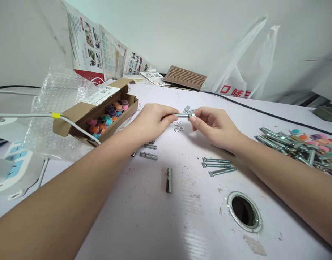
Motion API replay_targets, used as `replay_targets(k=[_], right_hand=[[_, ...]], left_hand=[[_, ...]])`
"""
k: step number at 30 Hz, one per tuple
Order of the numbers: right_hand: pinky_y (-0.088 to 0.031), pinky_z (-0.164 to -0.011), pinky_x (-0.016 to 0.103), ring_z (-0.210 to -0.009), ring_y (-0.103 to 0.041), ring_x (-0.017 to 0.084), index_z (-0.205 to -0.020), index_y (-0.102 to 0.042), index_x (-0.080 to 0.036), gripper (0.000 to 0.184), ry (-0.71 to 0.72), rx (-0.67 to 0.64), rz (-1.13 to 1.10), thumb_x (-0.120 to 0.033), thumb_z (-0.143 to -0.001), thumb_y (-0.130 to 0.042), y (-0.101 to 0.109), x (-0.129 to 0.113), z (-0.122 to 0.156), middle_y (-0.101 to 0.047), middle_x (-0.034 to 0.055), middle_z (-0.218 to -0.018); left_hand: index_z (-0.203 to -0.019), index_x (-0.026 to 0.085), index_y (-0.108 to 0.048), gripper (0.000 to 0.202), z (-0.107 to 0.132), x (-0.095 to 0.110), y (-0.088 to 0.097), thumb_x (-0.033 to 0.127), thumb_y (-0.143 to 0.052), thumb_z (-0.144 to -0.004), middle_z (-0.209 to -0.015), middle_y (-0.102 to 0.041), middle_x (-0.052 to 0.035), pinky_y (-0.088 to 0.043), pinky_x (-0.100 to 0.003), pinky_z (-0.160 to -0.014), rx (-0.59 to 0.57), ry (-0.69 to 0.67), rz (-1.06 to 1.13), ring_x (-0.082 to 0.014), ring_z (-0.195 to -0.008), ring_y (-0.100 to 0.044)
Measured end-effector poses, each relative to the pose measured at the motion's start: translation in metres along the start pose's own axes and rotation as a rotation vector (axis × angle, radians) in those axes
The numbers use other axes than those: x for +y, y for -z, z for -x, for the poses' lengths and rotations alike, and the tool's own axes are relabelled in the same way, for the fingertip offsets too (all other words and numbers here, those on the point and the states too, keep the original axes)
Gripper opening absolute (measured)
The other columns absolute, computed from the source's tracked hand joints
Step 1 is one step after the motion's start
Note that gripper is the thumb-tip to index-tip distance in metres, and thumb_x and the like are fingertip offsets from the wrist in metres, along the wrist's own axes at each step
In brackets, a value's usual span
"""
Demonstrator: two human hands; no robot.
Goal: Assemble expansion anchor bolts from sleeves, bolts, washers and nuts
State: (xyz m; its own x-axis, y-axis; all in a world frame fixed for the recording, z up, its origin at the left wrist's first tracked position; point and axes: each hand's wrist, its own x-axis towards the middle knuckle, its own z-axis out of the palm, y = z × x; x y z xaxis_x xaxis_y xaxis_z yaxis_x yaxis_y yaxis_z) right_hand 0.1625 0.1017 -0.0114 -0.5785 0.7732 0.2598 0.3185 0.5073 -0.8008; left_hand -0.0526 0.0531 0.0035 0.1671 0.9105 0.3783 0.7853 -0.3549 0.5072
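Note:
Above the middle of the table, a silver expansion bolt lies level between my hands. My left hand pinches its left end between thumb and fingers. The fingers of my right hand are closed on its right end, where a nut or washer partly shows. Just below the bolt are several loose washers, with a small cluster of nuts behind it. Slotted metal sleeves lie near my left forearm, and another sleeve lies closer to me. Three cone-ended bolts rest below my right hand.
An open cardboard box of coloured plastic caps stands at left, beside bubble wrap and a power strip. Assembled bolts are heaped at right. A round hole opens in the tabletop. A black cable crosses the back.

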Motion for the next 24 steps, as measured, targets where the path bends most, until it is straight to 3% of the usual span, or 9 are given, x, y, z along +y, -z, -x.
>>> replay_targets(k=[3, 7, 11, 12, 15, 17, 20, 21, 24], right_hand=[[-0.039, -0.067, 0.032, -0.064, -0.053, 0.016, -0.064, -0.063, -0.017, 0.072, -0.05, 0.013, 0.047, -0.074, -0.094, -0.031, -0.0003, 0.0011, 0.0006, -0.058, 0.0068, -0.064], [-0.041, -0.069, 0.03, -0.073, -0.055, 0.016, -0.097, -0.066, -0.018, 0.053, 0.089, 0.096, 0.03, -0.068, -0.088, -0.055, -0.0008, 0.0047, -0.0002, -0.063, 0.0051, -0.08], [-0.039, -0.068, 0.031, -0.066, -0.053, 0.015, -0.07, -0.066, -0.016, 0.069, -0.024, 0.04, 0.082, -0.069, -0.097, -0.03, -0.0017, 0.0058, -0.0005, -0.06, 0.0063, -0.068], [-0.04, -0.07, 0.031, -0.069, -0.055, 0.015, -0.073, -0.067, -0.016, 0.069, -0.029, 0.051, 0.051, -0.068, -0.098, -0.029, -0.0018, 0.0055, -0.0002, -0.062, 0.0063, -0.07], [-0.041, -0.072, 0.03, -0.074, -0.057, 0.016, -0.092, -0.068, -0.017, 0.052, 0.044, 0.077, -0.017, -0.067, -0.092, -0.05, -0.0015, 0.0034, 0.0008, -0.064, 0.0048, -0.078], [-0.04, -0.068, 0.031, -0.066, -0.055, 0.015, -0.078, -0.068, -0.016, 0.058, -0.001, 0.03, 0.021, -0.069, -0.09, -0.049, -0.0009, 0.0019, 0.0013, -0.06, 0.0048, -0.068], [-0.041, -0.069, 0.032, -0.063, -0.054, 0.016, -0.057, -0.063, -0.016, 0.081, -0.076, 0.001, 0.034, -0.073, -0.096, -0.02, -0.0007, 0.0024, 0.001, -0.056, 0.0073, -0.059], [-0.041, -0.071, 0.032, -0.067, -0.056, 0.016, -0.064, -0.066, -0.017, 0.078, -0.049, 0.031, 0.002, -0.073, -0.096, -0.021, -0.0009, 0.0032, 0.0007, -0.06, 0.0074, -0.064], [-0.041, -0.069, 0.03, -0.072, -0.057, 0.017, -0.089, -0.067, -0.018, 0.055, 0.064, 0.103, -0.031, -0.07, -0.089, -0.051, -0.0016, 0.0046, 0.0005, -0.065, 0.0047, -0.076]], left_hand=[[-0.106, 0.025, -0.078, 0.025, -0.0001, -0.0011, -0.0007, 0.028, -0.059, -0.09, -0.097, -0.077, 0.0011, -0.048, -0.028, -0.082, 0.009, -0.009, -0.014, -0.018, -0.088, -0.068], [-0.103, 0.026, -0.079, 0.024, -0.0006, -0.004, -0.0029, 0.031, -0.061, -0.089, -0.09, -0.076, 0.0009, -0.047, -0.028, -0.077, 0.019, -0.019, -0.019, -0.0184, -0.084, -0.067], [-0.104, 0.026, -0.079, 0.024, -0.0006, -0.0041, -0.0035, 0.032, -0.061, -0.088, -0.09, -0.076, 0.0005, -0.047, -0.029, -0.08, 0.02, -0.005, -0.022, -0.0189, -0.084, -0.067], [-0.105, 0.026, -0.078, 0.025, -0.0006, -0.0038, -0.0033, 0.032, -0.061, -0.088, -0.091, -0.076, 0.0003, -0.047, -0.029, -0.08, 0.02, 0.0, -0.021, -0.0192, -0.085, -0.067], [-0.104, 0.025, -0.079, 0.025, -0.0008, -0.0034, -0.0029, 0.032, -0.061, -0.089, -0.091, -0.076, -0.0001, -0.047, -0.03, -0.082, 0.012, -0.013, -0.021, -0.02, -0.087, -0.067], [-0.105, 0.025, -0.079, 0.025, -0.0008, -0.0031, -0.0027, 0.031, -0.061, -0.089, -0.092, -0.076, -0.0001, -0.047, -0.029, -0.081, 0.011, -0.023, -0.018, -0.0198, -0.086, -0.067], [-0.106, 0.025, -0.078, 0.025, -0.0003, -0.0021, -0.002, 0.031, -0.061, -0.089, -0.094, -0.077, 0.0001, -0.048, -0.029, -0.08, 0.019, -0.023, -0.023, -0.0194, -0.086, -0.068], [-0.106, 0.025, -0.078, 0.025, -0.0001, -0.0014, -0.0014, 0.032, -0.061, -0.089, -0.095, -0.077, 0.0003, -0.048, -0.029, -0.08, 0.018, -0.02, -0.03, -0.0195, -0.087, -0.068], [-0.106, 0.026, -0.078, 0.026, 0.0008, 0.0012, 0.0007, 0.032, -0.06, -0.09, -0.097, -0.077, 0.0008, -0.049, -0.028, -0.083, 0.0, -0.022, -0.05, -0.0195, -0.092, -0.069]])
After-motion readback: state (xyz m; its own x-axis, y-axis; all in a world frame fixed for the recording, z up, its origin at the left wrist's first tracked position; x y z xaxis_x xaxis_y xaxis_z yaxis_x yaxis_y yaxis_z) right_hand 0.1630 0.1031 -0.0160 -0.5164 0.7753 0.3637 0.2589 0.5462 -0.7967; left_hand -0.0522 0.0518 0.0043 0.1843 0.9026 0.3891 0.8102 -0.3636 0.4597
